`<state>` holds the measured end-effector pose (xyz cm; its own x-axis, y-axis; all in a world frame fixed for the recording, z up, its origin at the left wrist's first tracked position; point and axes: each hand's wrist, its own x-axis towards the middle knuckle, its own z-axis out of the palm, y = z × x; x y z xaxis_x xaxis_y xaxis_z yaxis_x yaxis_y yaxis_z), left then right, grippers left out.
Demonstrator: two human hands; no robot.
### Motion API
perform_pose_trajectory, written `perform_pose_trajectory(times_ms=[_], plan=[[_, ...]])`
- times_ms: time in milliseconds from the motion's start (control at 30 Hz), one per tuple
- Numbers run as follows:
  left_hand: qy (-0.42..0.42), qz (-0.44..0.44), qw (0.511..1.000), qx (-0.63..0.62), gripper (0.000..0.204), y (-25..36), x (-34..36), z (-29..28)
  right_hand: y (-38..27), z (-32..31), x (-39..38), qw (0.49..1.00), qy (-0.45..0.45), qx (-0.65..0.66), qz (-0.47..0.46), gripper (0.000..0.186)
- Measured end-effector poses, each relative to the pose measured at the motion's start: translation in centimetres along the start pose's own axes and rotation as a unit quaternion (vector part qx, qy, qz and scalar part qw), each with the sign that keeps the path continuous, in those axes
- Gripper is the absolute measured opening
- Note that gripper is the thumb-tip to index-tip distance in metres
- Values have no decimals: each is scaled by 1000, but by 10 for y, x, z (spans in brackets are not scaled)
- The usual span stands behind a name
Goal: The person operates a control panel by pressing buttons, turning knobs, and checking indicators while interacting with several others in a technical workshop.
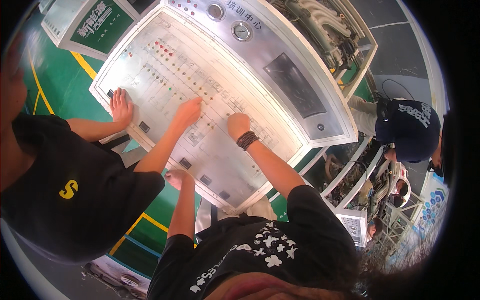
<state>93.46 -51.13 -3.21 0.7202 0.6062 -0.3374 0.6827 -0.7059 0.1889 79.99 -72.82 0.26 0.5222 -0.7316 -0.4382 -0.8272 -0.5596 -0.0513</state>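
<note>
A large white test panel (215, 155) with rows of small coloured sockets and printed line drawings slopes in front of me. My right hand (239, 126), with a dark beaded bracelet (247, 140) on the wrist, is closed against its middle; whatever the fingers hold is hidden. At the panel's near edge rests my left hand (178, 178), its fingers curled and mostly out of sight. To my left, a co-worker in a black shirt (85, 185) points one hand (189, 111) at the sockets beside my right hand. The co-worker's other hand (121, 106) lies on the panel's left edge.
Above the sockets, the console's silver face holds two round gauges (242, 31) and a dark display (295, 85). An engine on a frame (325, 30) stands behind. A person in dark clothes (410, 125) is at the right, near more framed machinery (345, 175). Yellow lines mark the green floor (70, 82).
</note>
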Motion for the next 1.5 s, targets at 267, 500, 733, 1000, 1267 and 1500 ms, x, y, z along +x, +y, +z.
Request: perform_pose_trajectory(times_ms=[267,500,733,1000,1267,1500], plan=[[32,25,999,11,39,-5,15,14,29,-30,10,988,-107,111,-24,13],[15,107,994,34,16,-22,-4,17,40,61,-27,960,224,167,24,12],[10,-9,994,-112,27,-21,29,28,51,-5,-192,831,13,532,164,21],[-209,47,970,-115,25,-67,108,7,73,172,-448,823,111,492,260,28],[-465,224,834,194,23,-197,182,-1,24,281,-668,346,273,725,528,20],[-525,393,635,409,23,-257,157,14,35,399,-813,562,375,494,547,22]])
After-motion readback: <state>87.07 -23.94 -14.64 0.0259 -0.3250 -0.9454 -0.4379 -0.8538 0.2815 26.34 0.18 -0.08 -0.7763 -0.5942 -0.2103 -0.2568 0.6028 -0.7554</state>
